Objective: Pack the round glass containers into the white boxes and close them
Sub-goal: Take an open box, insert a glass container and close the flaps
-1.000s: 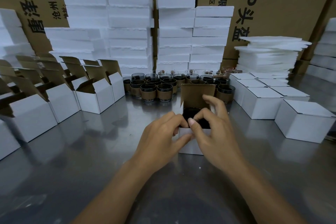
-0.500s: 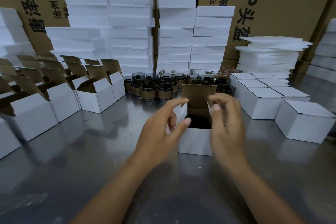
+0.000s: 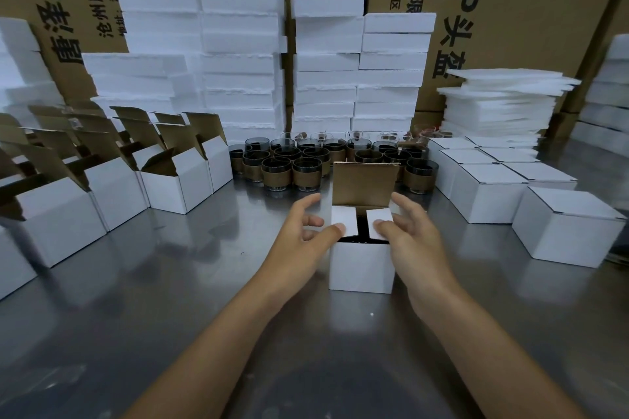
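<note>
Standing on the table point(image 3: 163, 286), the white box point(image 3: 361, 267) has its lid point(image 3: 366, 184) upright behind; the left hand point(image 3: 301, 243) and right hand point(image 3: 413, 240) flank it, fingers spread, thumbs pressing the side flaps point(image 3: 343, 217) inward, apparently covering the glass container point(image 3: 361, 232) glimpsed inside it.

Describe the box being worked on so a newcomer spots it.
On the steel table, just before the glass containers, one white box stands alone between the left hand and right hand. Unlike the open boxes at left and closed boxes at right, its lid stands up while thumbs press its two side flaps inward.
</note>
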A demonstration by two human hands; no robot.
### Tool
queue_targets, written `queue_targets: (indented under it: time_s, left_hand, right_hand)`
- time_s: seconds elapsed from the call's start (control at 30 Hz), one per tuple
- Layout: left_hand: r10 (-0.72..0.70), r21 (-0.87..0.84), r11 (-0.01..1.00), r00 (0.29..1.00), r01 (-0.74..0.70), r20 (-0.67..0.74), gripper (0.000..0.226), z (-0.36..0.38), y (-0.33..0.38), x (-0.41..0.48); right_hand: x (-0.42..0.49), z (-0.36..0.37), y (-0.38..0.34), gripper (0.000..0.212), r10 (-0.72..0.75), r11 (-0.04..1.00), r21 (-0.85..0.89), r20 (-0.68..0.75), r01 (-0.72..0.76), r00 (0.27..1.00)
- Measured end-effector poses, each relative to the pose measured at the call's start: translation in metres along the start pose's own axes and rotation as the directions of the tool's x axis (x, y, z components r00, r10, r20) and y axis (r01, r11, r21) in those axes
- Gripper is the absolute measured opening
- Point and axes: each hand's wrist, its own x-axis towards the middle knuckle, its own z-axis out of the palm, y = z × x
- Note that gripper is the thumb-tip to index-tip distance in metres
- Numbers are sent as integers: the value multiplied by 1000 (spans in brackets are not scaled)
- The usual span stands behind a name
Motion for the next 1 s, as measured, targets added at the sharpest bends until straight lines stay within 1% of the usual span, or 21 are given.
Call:
queue_targets:
  time_s: [0.13,0.2,0.3,0.37,0.47,0.57,0.63,0.67,0.73,0.8,0.87,0.9,1.0]
  left_hand:
    - [23,-17,1000,1000,-23,17,48,-1,3,-2]
    - [39,-10,999,999,-39,26,48,-1,4,-2]
    - [68,5,998,997,-68,43,45,-2,5,-3]
    - [84,3,996,996,-84,42,37,-3,4,-3]
    - [106,0,994,994,-107,35,24,-3,1,-2]
    - [107,-20,994,994,-107,32,20,-3,0,0]
    - [94,-51,994,995,-93,27,19,-3,1,0]
    - [82,-58,995,996,-80,23,18,-4,1,0]
    - [69,-61,996,997,-67,22,20,-5,1,-1]
    - [82,-87,993,996,-79,33,32,-5,1,-4]
    - [97,-129,988,994,-91,44,49,-4,3,-6]
    - [103,-142,985,993,-95,50,52,-4,4,-7]
    - [112,-146,984,992,-103,53,49,-4,5,-7]
  right_hand:
    - [-1,1,0,51,-29,999,-17,38,30,999]
    - [0,0,1,50,-48,999,-3,48,49,998]
    - [1,-2,2,40,-60,998,39,43,59,997]
    - [3,-4,4,33,-56,998,42,39,54,998]
    - [1,-3,1,32,-30,997,74,35,27,999]
    - [1,-2,-2,26,35,992,124,-1,-34,999]
    - [2,-1,-4,28,57,988,147,-12,-55,998]
    - [3,-1,-3,31,27,992,125,-11,-25,1000]
    - [0,1,-2,36,-110,993,45,9,109,994]
    - [-5,4,0,44,-217,975,-28,66,219,974]
    - [-6,5,5,53,-261,956,-112,100,272,960]
    - [-5,5,8,55,-274,948,-140,100,287,956]
    - [-3,4,10,53,-301,934,-168,101,315,948]
